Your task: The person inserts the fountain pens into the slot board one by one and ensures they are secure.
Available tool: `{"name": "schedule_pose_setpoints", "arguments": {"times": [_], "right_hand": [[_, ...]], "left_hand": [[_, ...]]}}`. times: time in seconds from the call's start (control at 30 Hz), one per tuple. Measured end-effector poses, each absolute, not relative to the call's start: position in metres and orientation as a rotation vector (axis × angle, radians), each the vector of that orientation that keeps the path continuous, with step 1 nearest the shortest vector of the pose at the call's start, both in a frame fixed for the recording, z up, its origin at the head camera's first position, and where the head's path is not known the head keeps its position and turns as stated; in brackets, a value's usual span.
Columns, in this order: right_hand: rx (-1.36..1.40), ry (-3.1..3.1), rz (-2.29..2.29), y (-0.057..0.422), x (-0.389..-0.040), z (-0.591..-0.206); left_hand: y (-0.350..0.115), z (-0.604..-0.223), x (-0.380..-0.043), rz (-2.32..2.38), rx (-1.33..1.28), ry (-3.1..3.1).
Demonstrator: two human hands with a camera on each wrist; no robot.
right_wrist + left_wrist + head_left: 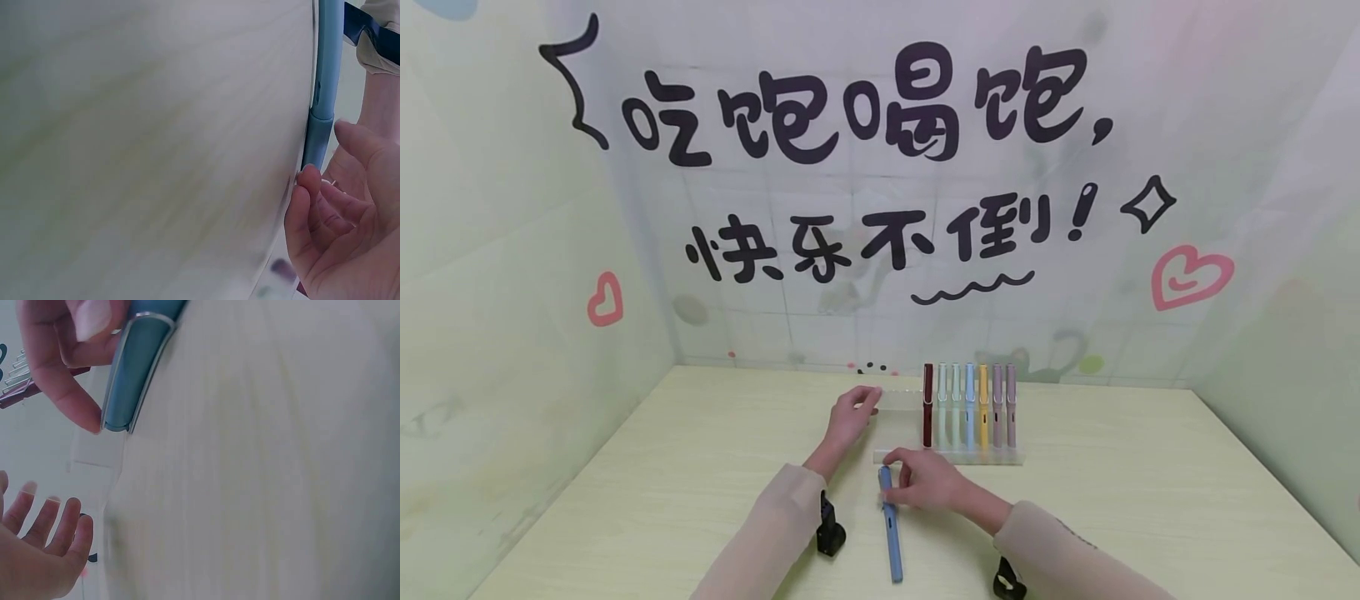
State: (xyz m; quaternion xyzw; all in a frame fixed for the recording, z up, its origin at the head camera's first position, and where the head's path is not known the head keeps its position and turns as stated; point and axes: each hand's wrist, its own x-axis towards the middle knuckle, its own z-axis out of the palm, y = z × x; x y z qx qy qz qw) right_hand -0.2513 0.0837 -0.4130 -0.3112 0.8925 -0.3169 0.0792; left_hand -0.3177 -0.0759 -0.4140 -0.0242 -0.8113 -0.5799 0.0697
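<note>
A blue pen with a metal clip lies on the table below a clear rack, its capped end toward it. My right hand grips this capped end, fingers curled around it; one fingertip meets the cap's tip in the left wrist view, where the cap shows close up. At the upper left end of the rack, my left hand has its fingertips on the rail. Its fingers are spread and relaxed in the left wrist view. Several pens stand side by side in the rack's right part, a dark red pen leftmost.
The rack's pens include pale green, light blue, yellow and mauve ones. A pale wood-grain table bears everything. Behind it hangs a printed backdrop, with side panels left and right. Black wrist mounts hang below both sleeves.
</note>
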Motion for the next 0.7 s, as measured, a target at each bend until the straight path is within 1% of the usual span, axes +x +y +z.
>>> {"name": "schedule_pose_setpoints", "arguments": {"times": [0.17, 0.37, 0.7], "right_hand": [[-0.959, 2.720, -0.847, 0.0804, -0.2519, -0.4140], [-0.920, 2.706, -0.776, 0.0794, -0.2513, -0.4110], [-0.875, 2.675, -0.790, 0.0789, -0.2525, -0.4092]], "left_hand": [[-0.0755, -0.4131, -0.3178, -1.757, -0.054, -2.439], [-0.0750, -0.4122, -0.3173, -1.764, -0.048, -2.437], [-0.0752, -0.4122, -0.3169, -1.754, -0.052, -2.439]]}}
